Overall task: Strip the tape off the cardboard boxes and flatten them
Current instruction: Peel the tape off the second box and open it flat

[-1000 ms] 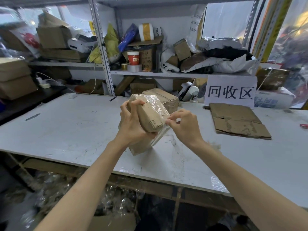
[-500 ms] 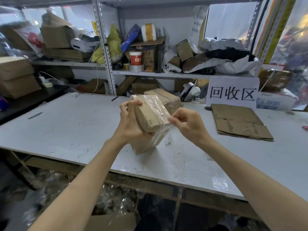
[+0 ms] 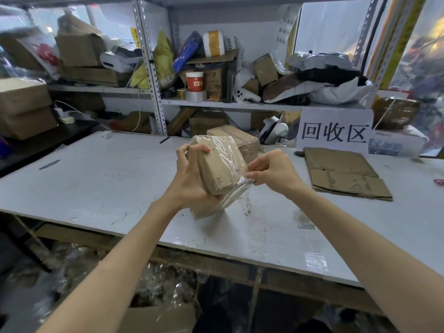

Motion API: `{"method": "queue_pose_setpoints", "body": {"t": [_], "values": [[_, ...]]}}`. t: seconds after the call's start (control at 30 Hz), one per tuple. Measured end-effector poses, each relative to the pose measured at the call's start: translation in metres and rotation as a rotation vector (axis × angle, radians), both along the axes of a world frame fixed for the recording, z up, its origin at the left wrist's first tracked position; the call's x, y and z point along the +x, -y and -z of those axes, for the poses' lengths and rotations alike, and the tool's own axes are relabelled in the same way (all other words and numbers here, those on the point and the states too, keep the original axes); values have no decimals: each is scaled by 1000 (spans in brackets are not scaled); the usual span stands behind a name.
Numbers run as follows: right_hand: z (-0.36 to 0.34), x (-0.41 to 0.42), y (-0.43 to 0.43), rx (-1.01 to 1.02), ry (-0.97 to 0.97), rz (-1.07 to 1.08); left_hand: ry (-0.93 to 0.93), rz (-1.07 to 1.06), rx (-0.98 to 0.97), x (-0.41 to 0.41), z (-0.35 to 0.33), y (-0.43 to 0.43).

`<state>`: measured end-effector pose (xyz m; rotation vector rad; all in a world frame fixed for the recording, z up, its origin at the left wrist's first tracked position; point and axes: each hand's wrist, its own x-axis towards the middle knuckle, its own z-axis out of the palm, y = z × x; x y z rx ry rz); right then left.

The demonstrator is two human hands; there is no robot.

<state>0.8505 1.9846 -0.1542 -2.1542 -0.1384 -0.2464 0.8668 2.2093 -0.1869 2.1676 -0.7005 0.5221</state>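
A small brown cardboard box wrapped in clear tape is held tilted above the white table. My left hand grips the box from its left side, fingers curled over the top edge. My right hand pinches a strip of clear tape at the box's lower right corner, and the strip stretches away from the cardboard. A second taped box sits on the table just behind. A flattened cardboard piece lies to the right.
A white sign with characters stands at the table's back right. Metal shelving behind holds boxes, tape rolls, a red cup and bags. Stacked boxes sit at the far left. Crumpled clear tape lies under the table.
My right hand has shifted slightly to the right, drawing the tape strip further off the box's lower corner. The left hand keeps the box in about the same place.
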Motion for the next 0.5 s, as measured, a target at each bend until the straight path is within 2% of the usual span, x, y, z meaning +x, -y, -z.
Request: {"method": "queue_pose_setpoints", "body": {"t": [0.2,0.37,0.43,0.5], "values": [[1,-8,-3,51,-157,15,0,-23,-1,-1,0,3],[-1,-9,-4,309,-244,117,19,-28,1,-4,1,7],[1,-10,-2,220,-184,87,25,-33,11,-4,1,8],[2,-11,0,38,-111,41,32,-31,20,-4,1,8]]}}
